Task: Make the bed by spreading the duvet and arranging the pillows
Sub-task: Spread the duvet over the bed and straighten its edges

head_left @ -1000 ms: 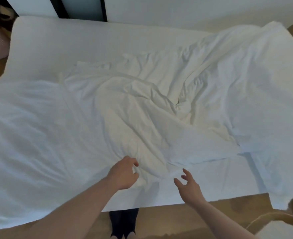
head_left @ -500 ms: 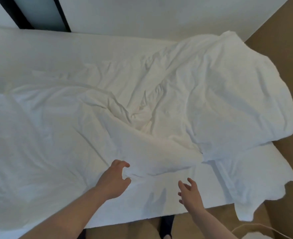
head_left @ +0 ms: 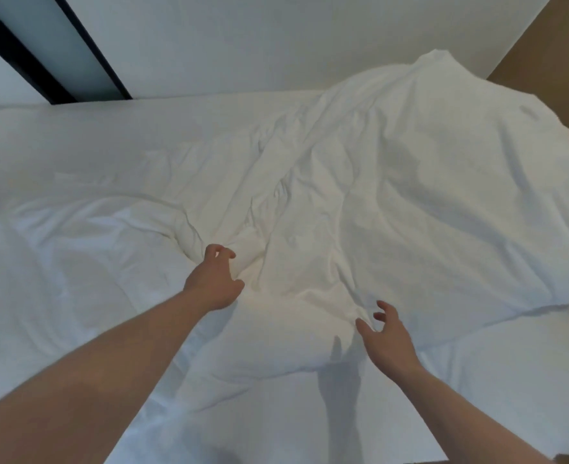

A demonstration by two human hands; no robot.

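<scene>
1. Head view: duvet (head_left: 360,202) lies crumpled across the bed (head_left: 477,380), its right side reaching past the far corner.
2. My left hand (head_left: 214,283) rests on a central fold, fingers curled but apart.
3. My right hand (head_left: 388,339) hovers spread at the near duvet edge.

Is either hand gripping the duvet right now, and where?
Left hand has its fingers curled into a bunched fold mid-duvet, though a closed grip cannot be told. Right hand is open at the near edge, holding nothing.
</scene>
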